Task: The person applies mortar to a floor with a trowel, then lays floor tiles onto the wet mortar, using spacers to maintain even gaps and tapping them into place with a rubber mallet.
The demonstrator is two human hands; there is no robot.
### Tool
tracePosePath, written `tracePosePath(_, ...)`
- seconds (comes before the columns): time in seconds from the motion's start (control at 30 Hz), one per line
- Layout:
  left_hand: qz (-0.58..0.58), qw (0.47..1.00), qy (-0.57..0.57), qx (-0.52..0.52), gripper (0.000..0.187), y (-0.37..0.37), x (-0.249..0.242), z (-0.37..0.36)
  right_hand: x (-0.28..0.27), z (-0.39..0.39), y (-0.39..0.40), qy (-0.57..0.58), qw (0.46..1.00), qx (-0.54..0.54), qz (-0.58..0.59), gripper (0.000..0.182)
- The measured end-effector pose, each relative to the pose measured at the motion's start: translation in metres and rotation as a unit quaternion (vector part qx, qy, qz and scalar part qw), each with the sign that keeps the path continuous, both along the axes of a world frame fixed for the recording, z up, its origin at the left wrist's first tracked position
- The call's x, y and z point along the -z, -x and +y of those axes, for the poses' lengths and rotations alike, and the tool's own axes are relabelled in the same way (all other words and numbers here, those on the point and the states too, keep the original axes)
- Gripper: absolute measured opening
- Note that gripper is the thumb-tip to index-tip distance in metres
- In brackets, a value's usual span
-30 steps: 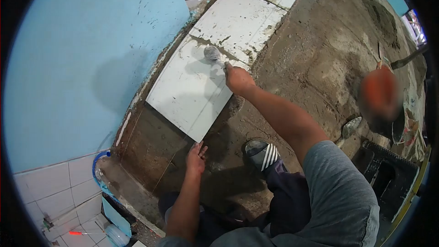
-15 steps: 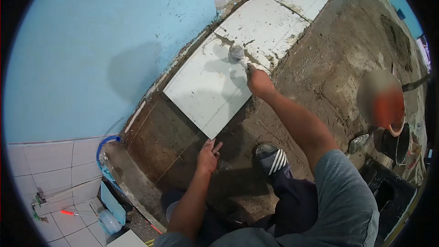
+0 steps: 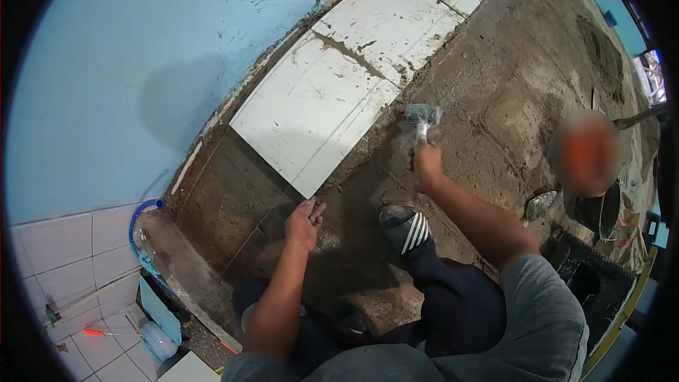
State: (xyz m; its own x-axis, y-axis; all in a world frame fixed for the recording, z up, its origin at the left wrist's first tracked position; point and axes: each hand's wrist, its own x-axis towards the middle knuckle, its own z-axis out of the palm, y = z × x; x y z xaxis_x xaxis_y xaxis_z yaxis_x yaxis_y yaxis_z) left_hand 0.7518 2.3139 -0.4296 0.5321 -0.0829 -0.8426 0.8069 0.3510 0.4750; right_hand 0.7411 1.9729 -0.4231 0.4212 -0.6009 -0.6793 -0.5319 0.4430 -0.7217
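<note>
My right hand is wrapped round the white handle of a mallet, whose greyish head looks covered in clear plastic. The mallet is held over the wet mortar, just right of a large white floor tile. At the tile's near corner is my left hand, palm partly up and fingers apart. Its fingertips are at the corner and seem to touch it from below. A mortar-smeared gap separates this tile from the neighbouring laid tile.
A pale blue wall runs along the left. A taut string crosses the mortar bed. To the right are a trowel, a black bucket, a blurred orange object and a black crate. My sandalled foot stands on the mortar.
My right hand has swung the mallet off the tile, right and toward me, out over the mortar. My left hand stays at the tile's corner. The whole view has shifted slightly.
</note>
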Motion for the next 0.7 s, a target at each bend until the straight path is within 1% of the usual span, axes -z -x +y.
tracePosePath(0.1, -0.011, 1.0, 0.006, -0.003, 0.038, 0.002, 0.0, -0.001, 0.009, 0.025, -0.018, -0.077, 0.994, 0.066, -0.043, 0.029)
tracePosePath(0.2, -0.022, 1.0, 0.018, -0.006, 0.043, 0.002, -0.001, 0.0, 0.007, 0.038, -0.035, -0.138, 0.988, 0.057, -0.038, 0.027)
tracePosePath(0.27, -0.024, 0.999, 0.025, -0.003, 0.049, 0.003, 0.0, 0.001, 0.006, 0.045, -0.039, -0.126, 0.989, 0.071, -0.042, 0.025)
tracePosePath(0.4, -0.036, 0.999, 0.026, 0.02, 0.06, 0.003, 0.001, 0.004, 0.0, 0.038, -0.037, -0.146, 0.986, 0.049, -0.059, 0.023)
tracePosePath(0.47, -0.037, 0.999, 0.024, 0.025, 0.063, 0.004, -0.001, 0.003, -0.003, 0.038, -0.034, -0.13, 0.987, 0.07, -0.07, 0.024)
tracePosePath(0.5, -0.037, 0.999, 0.022, 0.026, 0.062, 0.004, -0.003, 0.002, -0.005, 0.037, -0.033, -0.121, 0.987, 0.08, -0.075, 0.024)
tracePosePath(0.6, -0.038, 0.999, 0.015, 0.025, 0.061, 0.004, -0.008, -0.001, -0.004, 0.025, -0.037, -0.17, 0.981, 0.066, -0.058, 0.026)
tracePosePath(0.7, -0.036, 0.999, 0.011, 0.022, 0.063, 0.004, -0.008, -0.002, -0.012, 0.028, -0.042, -0.129, 0.986, 0.094, -0.056, 0.026)
